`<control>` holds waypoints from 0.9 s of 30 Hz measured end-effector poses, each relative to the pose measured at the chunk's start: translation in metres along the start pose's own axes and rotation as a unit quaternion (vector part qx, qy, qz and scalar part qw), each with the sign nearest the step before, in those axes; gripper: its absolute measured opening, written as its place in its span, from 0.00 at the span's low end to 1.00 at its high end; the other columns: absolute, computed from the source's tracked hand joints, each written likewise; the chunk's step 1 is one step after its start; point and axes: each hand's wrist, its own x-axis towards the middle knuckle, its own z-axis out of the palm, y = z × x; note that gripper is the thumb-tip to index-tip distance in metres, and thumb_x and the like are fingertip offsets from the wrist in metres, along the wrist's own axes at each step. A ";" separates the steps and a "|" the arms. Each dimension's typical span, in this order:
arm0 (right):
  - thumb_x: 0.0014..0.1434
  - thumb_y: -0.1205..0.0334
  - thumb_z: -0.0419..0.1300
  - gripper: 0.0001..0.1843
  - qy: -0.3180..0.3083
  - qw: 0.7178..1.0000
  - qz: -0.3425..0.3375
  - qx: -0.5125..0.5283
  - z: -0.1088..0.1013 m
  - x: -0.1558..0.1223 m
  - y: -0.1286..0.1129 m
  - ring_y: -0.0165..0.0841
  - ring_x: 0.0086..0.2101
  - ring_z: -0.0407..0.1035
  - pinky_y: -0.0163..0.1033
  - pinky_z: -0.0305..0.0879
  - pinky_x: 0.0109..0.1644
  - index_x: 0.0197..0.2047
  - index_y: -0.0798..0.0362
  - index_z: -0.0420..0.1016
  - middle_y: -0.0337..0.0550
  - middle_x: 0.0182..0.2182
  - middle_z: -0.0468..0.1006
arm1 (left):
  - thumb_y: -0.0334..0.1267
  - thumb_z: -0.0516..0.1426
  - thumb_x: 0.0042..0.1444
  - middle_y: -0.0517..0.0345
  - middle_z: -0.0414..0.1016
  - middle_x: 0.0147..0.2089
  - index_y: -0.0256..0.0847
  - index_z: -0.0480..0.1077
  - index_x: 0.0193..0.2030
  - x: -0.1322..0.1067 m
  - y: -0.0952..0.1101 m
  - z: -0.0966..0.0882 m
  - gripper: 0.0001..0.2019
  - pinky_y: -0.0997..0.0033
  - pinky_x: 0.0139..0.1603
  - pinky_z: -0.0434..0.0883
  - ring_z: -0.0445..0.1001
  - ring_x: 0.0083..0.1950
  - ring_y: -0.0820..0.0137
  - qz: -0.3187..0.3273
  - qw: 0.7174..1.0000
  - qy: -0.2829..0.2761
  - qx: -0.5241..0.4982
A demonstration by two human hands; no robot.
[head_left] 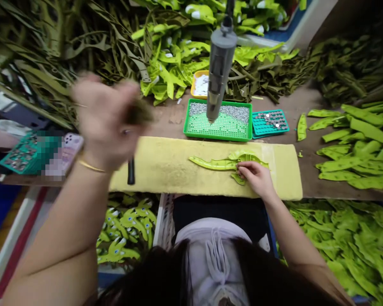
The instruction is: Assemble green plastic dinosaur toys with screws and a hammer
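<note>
My right hand [255, 176] rests on the yellow padded cloth [178, 182], thumb and fingertips pinched on a long, curved lime-green plastic piece [215, 163]. That piece lies flat, its narrow end pointing left; the fingers partly cover its right portion. Raised at the left, my left hand [104, 121] is smeared by motion. A dark olive patch shows by its blurred fingers, and I cannot tell whether they hold it. Below that hand, a black handle [131, 172] lies on the cloth. A grey electric screwdriver [221, 72] hangs tip down above the green tray [217, 135], touched by neither hand.
Small silvery parts fill the green tray; a teal tray [270, 123] beside it holds round metal parts. A yellow tub [200, 85] stands behind. Lime-green pieces [360, 148] are heaped at right, olive strips [92, 38] at back left. A phone [67, 151] lies left.
</note>
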 end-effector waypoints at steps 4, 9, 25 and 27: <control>0.51 0.53 0.64 0.12 -0.006 0.999 -0.030 -0.025 0.000 0.000 0.001 0.31 0.27 0.74 0.38 0.73 0.34 0.34 0.52 0.79 0.42 0.28 0.81 | 0.45 0.51 0.63 0.53 0.73 0.40 0.43 0.65 0.61 -0.014 0.094 0.080 0.21 0.59 0.49 0.64 0.68 0.44 0.63 0.232 0.950 -0.210 -0.009; 0.56 0.58 0.62 0.07 -0.007 0.981 -0.164 -0.105 -0.003 -0.004 -0.002 0.33 0.38 0.76 0.42 0.73 0.46 0.37 0.49 0.79 0.42 0.35 0.82 | 0.47 0.47 0.65 0.43 0.71 0.50 0.36 0.61 0.64 -0.030 0.134 0.148 0.25 0.59 0.50 0.64 0.66 0.50 0.58 0.166 0.951 -0.258 -0.033; 0.59 0.60 0.60 0.05 -0.008 0.950 -0.273 -0.152 -0.012 -0.011 0.010 0.31 0.34 0.76 0.37 0.73 0.40 0.36 0.50 0.77 0.41 0.33 0.82 | 0.46 0.47 0.65 0.44 0.70 0.53 0.41 0.67 0.60 -0.046 0.136 0.157 0.21 0.57 0.53 0.65 0.67 0.53 0.57 0.157 0.946 -0.271 -0.077; 0.59 0.59 0.60 0.06 -0.017 0.943 -0.288 -0.167 -0.018 -0.009 0.003 0.32 0.37 0.76 0.39 0.72 0.43 0.38 0.49 0.77 0.42 0.36 0.82 | 0.46 0.48 0.65 0.43 0.70 0.52 0.42 0.66 0.60 -0.047 0.134 0.157 0.21 0.56 0.52 0.66 0.68 0.52 0.58 0.155 0.947 -0.270 -0.083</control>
